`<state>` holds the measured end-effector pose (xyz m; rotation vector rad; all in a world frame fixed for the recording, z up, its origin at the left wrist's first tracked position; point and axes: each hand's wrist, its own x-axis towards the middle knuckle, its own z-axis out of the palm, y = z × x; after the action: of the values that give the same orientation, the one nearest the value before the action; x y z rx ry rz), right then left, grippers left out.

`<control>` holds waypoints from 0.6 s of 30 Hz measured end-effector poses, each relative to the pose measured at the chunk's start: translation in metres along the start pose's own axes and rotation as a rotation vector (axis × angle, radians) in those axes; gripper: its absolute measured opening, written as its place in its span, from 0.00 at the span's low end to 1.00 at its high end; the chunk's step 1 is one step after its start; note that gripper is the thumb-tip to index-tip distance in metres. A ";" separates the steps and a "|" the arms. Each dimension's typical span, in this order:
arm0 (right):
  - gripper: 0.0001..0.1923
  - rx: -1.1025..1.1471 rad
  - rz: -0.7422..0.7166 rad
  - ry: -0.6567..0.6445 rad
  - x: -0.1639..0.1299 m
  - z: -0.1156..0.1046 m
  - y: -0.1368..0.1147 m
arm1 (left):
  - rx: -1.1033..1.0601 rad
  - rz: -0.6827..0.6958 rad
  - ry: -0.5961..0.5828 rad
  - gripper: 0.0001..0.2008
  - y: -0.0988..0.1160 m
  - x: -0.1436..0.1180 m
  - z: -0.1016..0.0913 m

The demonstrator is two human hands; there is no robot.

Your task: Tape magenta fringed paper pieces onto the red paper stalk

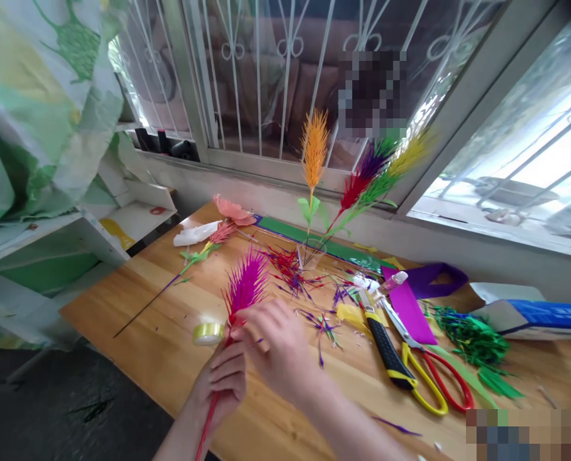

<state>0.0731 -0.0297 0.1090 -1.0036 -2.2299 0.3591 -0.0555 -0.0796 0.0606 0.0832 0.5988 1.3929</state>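
My left hand [225, 374] is wrapped round the red stem of an artificial flower spike [246, 282], whose bristly head is magenta with some red at its base. The spike tilts up and to the right over the table. At the base of the head, my right hand [278, 346] has its thumb and fingertips pinched together. A thin dark tip pokes out below these fingers, but what they grip is mostly hidden. Just left of the hands stands a roll of yellowish tape [209, 333].
Loose red and purple strands [290, 269] litter the wooden table [141, 346]. Scissors [424, 365] and a utility knife [386, 346] lie at right, near green strands [472, 336] and a blue-white box [545, 318]. Finished spikes [314, 153] stand by the window; another spike [196, 256] lies at left.
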 end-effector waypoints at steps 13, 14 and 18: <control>0.14 -0.375 0.792 -0.291 0.042 0.014 0.180 | -0.651 -0.379 -0.116 0.14 -0.013 0.005 -0.005; 0.14 -0.372 0.808 -0.312 0.046 0.017 0.180 | -0.665 -0.370 -0.114 0.14 -0.014 0.004 -0.004; 0.15 -0.297 0.861 -0.419 0.051 0.016 0.182 | -0.696 -0.371 -0.122 0.13 -0.014 0.002 -0.002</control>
<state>0.1402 0.1297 0.0322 -2.2129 -2.1111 0.6621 -0.0435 -0.0810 0.0529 -0.4753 -0.0004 1.1548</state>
